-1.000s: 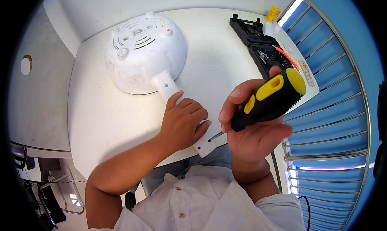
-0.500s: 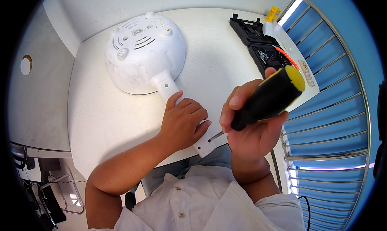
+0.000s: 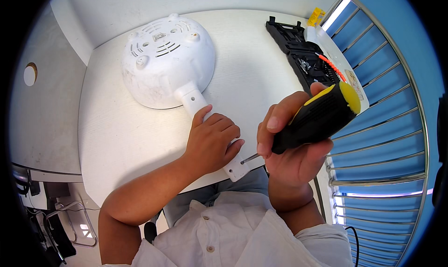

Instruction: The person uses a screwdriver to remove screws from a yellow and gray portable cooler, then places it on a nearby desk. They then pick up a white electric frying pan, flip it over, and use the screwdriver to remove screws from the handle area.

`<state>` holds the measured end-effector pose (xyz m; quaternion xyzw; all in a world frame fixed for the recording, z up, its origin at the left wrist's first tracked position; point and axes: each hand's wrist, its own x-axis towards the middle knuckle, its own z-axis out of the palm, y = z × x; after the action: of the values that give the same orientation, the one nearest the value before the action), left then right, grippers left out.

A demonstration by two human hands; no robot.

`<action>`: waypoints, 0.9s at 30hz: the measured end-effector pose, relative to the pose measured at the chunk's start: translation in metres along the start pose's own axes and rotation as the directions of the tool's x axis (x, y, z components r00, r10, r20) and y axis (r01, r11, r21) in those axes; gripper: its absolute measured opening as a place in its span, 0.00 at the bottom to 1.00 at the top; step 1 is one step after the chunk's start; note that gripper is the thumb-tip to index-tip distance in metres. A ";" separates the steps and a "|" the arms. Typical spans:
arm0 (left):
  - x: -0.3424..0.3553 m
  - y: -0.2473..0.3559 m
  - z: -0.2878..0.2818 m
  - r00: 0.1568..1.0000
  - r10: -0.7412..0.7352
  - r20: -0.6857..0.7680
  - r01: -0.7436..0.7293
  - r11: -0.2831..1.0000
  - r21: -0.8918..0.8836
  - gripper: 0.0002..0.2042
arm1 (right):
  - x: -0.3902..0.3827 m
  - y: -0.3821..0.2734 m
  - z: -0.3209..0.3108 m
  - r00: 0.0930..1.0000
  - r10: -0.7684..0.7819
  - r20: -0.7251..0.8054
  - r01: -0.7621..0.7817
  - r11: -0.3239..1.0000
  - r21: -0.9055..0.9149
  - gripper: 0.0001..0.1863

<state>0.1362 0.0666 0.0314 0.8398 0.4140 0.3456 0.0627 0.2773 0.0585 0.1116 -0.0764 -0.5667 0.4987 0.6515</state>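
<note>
Right grip (image 3: 293, 157) holds yellow-black screwdriver (image 3: 316, 121); tan sticker (image 3: 356, 82) unreadable

"How much of the white handle (image 3: 239, 171) can you see?"
"Not its middle; my left fingers (image 3: 225, 126) cover that stretch."
"And the screwdriver (image 3: 322, 120)?"
"My right fingers (image 3: 285, 112) hide the upper end of its shaft (image 3: 252, 158). The tip is too small for me to tell how it sits in the hole."
"The white round body (image 3: 186, 69)?"
"Its side against the tabletop (image 3: 252, 80) is out of my sight."
"What about the black tool case (image 3: 275, 35)?"
"Its near end is partly behind my right fingers, and the small pieces inside are too tiny to name."
"Anything cut off?"
"My shirt (image 3: 233, 229), at the lower edge."
</note>
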 end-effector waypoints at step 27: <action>0.004 0.000 -0.009 0.987 0.135 -0.087 -0.146 0.980 -0.135 0.09 | 0.016 -0.018 -0.009 0.954 -0.294 -0.058 0.293 0.956 -0.017 0.33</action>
<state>0.1323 0.0676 0.0400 0.8464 0.3303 0.4099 0.0811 0.2926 0.0654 0.1310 -0.0088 -0.5541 0.3915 0.7346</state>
